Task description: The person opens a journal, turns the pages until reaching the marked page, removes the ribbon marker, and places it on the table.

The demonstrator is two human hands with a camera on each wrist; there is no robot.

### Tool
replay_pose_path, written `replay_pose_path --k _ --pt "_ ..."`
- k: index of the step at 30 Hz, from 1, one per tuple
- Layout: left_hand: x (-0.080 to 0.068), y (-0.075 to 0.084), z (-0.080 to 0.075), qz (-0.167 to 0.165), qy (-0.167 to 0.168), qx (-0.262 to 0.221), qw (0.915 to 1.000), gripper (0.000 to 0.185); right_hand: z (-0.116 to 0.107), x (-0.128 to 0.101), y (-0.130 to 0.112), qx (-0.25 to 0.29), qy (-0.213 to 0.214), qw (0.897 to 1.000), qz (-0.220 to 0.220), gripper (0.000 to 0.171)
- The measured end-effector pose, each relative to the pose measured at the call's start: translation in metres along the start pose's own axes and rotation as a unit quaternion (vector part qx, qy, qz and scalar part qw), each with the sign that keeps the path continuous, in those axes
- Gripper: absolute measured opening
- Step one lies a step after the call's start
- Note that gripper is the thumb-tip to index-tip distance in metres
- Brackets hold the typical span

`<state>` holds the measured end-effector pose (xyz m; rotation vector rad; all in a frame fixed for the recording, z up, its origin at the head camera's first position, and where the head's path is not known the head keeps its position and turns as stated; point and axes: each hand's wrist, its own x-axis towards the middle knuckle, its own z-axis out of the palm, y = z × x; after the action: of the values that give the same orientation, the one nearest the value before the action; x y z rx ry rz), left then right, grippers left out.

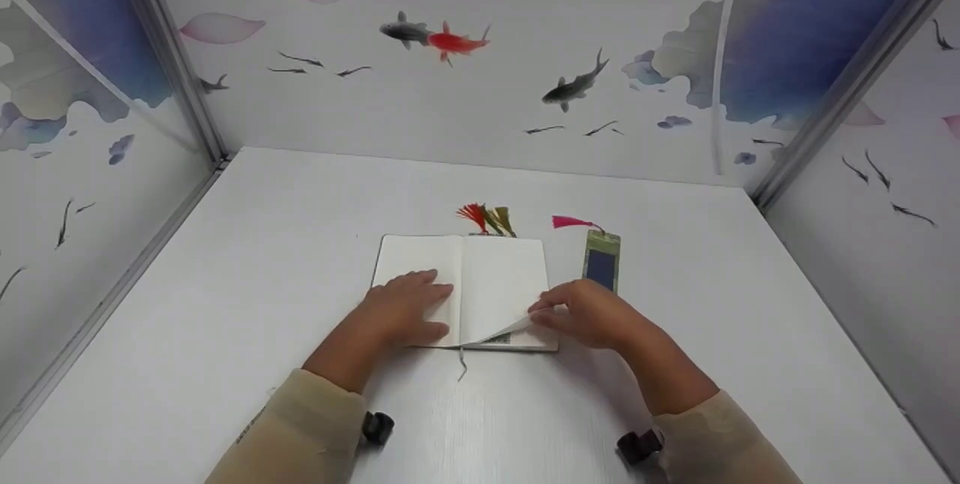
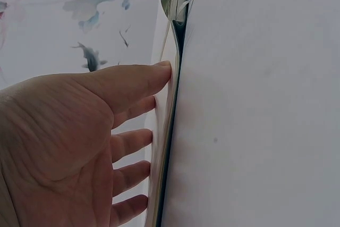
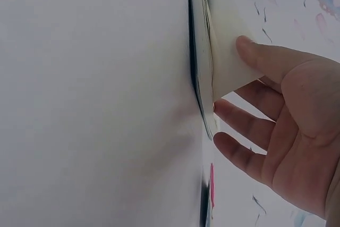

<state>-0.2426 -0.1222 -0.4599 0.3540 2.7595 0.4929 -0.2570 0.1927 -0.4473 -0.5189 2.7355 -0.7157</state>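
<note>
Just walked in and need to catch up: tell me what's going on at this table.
A person sits at a white table with an open notebook in front of them. The left hand lies flat on the left page, holding the book open. The right hand pinches the lower corner of the right page and lifts it. A bookmark with a pink tassel lies on the table just right of the notebook, and red and olive tassels stick out past the top edge.
</note>
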Motion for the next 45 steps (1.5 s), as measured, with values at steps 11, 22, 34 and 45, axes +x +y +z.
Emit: replay_pose_path --k 11,22,34,45 --pt "0.002 -0.002 0.001 0.005 0.003 0.009 0.9999 0.07 -0.003 0.003 0.003 0.023 -0.005 1.0 0.014 0.014" --pt "0.001 -0.001 0.0 0.008 -0.005 0.007 0.9999 0.07 -0.007 0.002 -0.005 0.101 0.057 0.993 0.021 0.016" --pt "0.006 -0.001 0.0 0.015 -0.008 0.014 0.9998 0.076 -0.01 0.0 -0.043 0.03 0.15 0.987 -0.055 0.015" --pt "0.005 0.011 0.001 0.012 0.008 0.023 0.9996 0.107 -0.005 0.011 -0.077 -0.022 0.191 0.974 -0.117 0.014"
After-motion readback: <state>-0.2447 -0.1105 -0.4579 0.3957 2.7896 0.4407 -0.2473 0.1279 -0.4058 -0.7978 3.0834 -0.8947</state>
